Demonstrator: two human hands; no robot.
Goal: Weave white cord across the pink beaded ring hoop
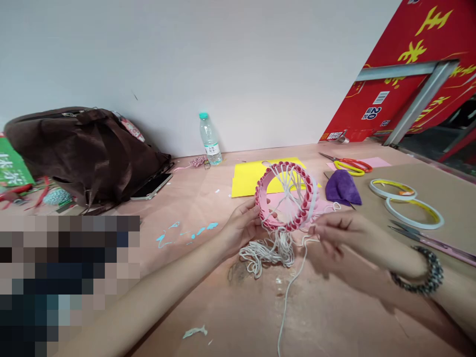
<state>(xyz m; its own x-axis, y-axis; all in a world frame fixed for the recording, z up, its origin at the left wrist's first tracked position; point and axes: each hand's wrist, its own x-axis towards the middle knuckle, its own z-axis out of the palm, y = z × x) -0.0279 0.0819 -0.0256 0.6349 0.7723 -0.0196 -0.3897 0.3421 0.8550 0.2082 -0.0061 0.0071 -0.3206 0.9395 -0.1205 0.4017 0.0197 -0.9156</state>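
Observation:
My left hand (246,224) grips the left side of a pink ring (265,201) edged with small rolled paper loops, held tilted up above the table. White strands of yarn (289,181) cross the ring's opening and meet near its middle. To the ring's right, my right hand (340,230) has its fingers pinched together on the white yarn, close to the ring's lower right edge. A loose bundle of the same yarn (269,253) lies below the ring, and one strand trails toward the table's front edge.
Behind the ring lies yellow paper (245,178). To the right are a purple cloth piece (342,188), scissors (349,166), two tape rolls (414,210) and a pink-handled cutter (442,243). A water bottle (210,141), a phone (152,187) and a brown bag (85,153) stand farther back left.

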